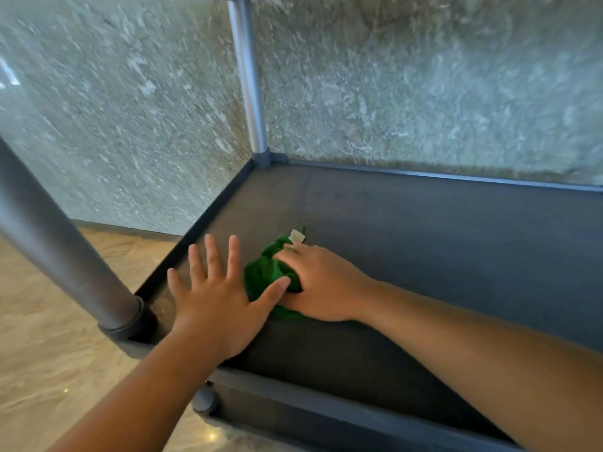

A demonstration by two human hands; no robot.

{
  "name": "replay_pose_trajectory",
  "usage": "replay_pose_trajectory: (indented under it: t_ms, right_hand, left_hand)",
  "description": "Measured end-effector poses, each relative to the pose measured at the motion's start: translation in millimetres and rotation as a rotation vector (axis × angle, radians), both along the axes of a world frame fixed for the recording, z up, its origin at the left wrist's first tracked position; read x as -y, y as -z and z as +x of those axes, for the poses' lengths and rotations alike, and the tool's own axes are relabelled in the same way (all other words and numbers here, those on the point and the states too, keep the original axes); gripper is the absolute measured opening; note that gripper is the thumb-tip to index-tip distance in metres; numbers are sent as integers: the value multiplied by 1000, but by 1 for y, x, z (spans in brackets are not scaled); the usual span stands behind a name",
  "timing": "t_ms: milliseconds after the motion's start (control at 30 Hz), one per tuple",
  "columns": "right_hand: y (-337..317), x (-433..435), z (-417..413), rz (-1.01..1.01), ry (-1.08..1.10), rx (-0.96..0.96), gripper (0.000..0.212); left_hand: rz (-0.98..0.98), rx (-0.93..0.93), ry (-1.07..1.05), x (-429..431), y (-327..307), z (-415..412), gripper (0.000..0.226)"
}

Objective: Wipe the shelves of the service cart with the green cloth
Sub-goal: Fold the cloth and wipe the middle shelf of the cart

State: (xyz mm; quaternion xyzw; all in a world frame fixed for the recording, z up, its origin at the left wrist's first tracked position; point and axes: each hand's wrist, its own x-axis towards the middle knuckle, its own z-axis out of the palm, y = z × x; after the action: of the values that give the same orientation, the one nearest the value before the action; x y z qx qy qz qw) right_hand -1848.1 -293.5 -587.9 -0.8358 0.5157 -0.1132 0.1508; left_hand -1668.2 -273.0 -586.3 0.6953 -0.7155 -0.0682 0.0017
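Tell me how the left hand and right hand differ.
The left hand is flat with fingers spread; the right hand curls round the cloth. The left hand sits near the corner post; the right hand is farther in on the shelf. Both are over the same shelf.

A dark grey shelf (424,243) is seen, edged by a low raised rim (424,173) and carried by grey posts (248,76) at its corners. A bunched green cloth (264,272) with a white tag (297,236) lies on it near the left end. The left hand (215,305) is laid flat on the shelf, fingers spread, its thumb touching the cloth. The cloth is gripped by the right hand (319,282).
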Motion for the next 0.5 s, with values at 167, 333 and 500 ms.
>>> replay_pose_trajectory:
  t_ms: [167, 333, 500]
  right_hand:
    - [0, -22, -26, -55, 88, -33, 41]
    - [7, 39, -23, -82, 263, -55, 57]
    - [-1, 117, -17, -36, 360, -76, 62]
  left_hand:
    - [-86, -161, 176, 7, 10, -41, 122]
    - [22, -27, 166, 3, 19, -35, 118]
    - [64, 12, 139, -2, 15, -39, 120]
